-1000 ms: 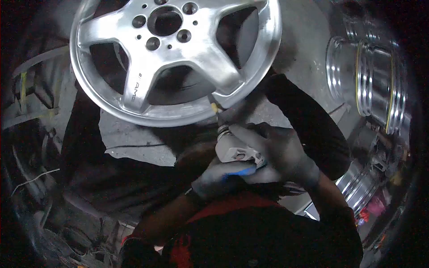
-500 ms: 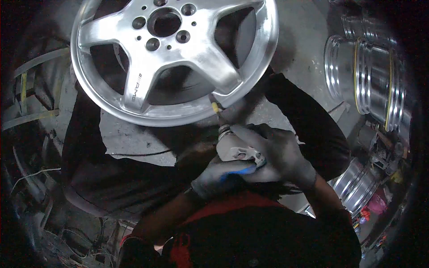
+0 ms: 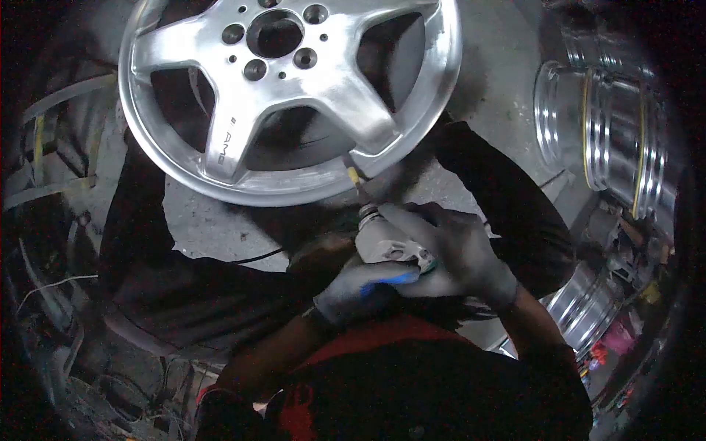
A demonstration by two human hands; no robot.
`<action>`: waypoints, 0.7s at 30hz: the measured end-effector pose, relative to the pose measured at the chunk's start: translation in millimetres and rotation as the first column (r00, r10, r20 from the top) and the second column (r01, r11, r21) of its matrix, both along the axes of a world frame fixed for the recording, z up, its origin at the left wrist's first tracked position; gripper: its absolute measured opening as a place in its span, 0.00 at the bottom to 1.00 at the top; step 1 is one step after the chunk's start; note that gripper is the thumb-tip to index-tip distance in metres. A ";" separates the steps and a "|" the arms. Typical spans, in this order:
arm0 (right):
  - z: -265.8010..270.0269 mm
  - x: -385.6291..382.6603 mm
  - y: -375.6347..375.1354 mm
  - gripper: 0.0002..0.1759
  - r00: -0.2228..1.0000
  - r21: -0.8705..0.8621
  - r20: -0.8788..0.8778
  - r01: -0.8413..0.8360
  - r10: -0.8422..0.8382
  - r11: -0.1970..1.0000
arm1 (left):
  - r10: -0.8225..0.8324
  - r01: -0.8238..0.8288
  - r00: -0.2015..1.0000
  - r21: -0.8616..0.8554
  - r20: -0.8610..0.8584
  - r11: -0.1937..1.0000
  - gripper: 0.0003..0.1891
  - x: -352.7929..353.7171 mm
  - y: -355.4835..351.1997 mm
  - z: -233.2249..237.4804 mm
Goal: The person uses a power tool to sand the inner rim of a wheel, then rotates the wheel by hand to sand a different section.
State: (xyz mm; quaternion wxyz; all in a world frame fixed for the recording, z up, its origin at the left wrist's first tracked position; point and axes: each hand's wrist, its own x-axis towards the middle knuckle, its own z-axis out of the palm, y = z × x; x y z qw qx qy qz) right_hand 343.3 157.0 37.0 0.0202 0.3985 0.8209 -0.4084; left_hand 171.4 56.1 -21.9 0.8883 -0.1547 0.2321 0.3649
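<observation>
Both my gloved hands are closed around a light-coloured die grinder [image 3: 381, 241], held low in front of my body. My left hand [image 3: 357, 290] grips it from the lower left, a blue patch showing at the thumb. From the right side, my right hand [image 3: 460, 253] wraps over the body and covers much of it. The grinder's thin shaft carries a yellowish tip [image 3: 353, 175], which lies at the near edge of a silver alloy wheel [image 3: 323, 88]. Whether it touches the metal is hard to tell. "AMG" lettering shows on one spoke.
Polished rims [image 3: 618, 132] stand on the right, and another shiny rim [image 3: 585, 305] sits lower down. Dark metal frames [image 3: 62, 143] are on the left. My legs [image 3: 507, 191] are bent around the wheel. A dark cord [image 3: 261, 256] runs over the floor.
The wheel appears shifted very slightly right and up in view. Both hands keep the same grip on the die grinder, and its tip stays by the rim.
</observation>
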 end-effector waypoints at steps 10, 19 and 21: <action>-8.1 -8.5 -4.3 0.53 0.998 -0.036 0.010 -0.065 0.066 0.997 | -0.006 0.004 0.999 -0.043 -0.052 0.999 0.24 -12.7 -3.5 5.7; 0.8 -0.8 -0.2 0.51 0.994 -0.029 -0.099 0.035 -0.038 0.999 | 0.091 -0.098 0.992 0.077 0.088 0.992 0.25 -11.4 -2.6 3.1; -1.9 -7.6 -2.0 0.49 0.990 -0.019 -0.134 0.050 -0.052 0.999 | 0.177 -0.179 0.979 0.001 0.103 0.984 0.28 -14.1 -3.9 0.6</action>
